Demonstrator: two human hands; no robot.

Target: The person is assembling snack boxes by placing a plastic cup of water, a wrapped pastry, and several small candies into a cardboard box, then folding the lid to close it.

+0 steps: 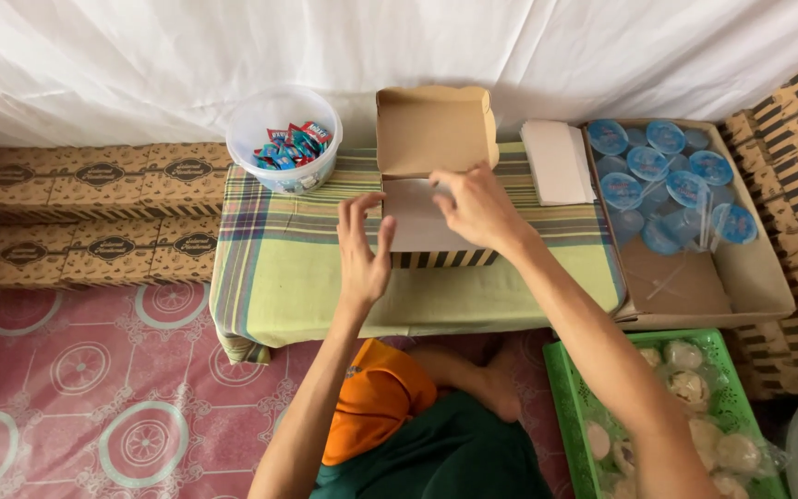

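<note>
Box [431, 185]: open cardboard, lid up, centre of low table [279, 268] on checked cloth, white sheet lining inside. Right hand [477, 208]: fingers spread on the lining, holding nothing. Left hand [362, 249]: open, just beside the box's 9 o'clock edge. Tub [284, 139] of sweets: 10 o'clock. Paper stack [556, 162]: 2 o'clock. Carton [750, 277] of sealed cups: 3 o'clock. Green tray [570, 407]: 5 o'clock.

Open cardboard box [436, 185] on low table with checked cloth [279, 259], lid upright. Right hand [477, 208] over box, fingers on white paper sheet [413, 208] inside. Left hand [362, 249] open, just beside box front-left corner. Plastic tub of wrapped candies [285, 139] at left, white paper stack [558, 162] at right. Carton with sealed water cups [671, 176] further right; green basket [602, 407] with wrapped buns below.
</note>
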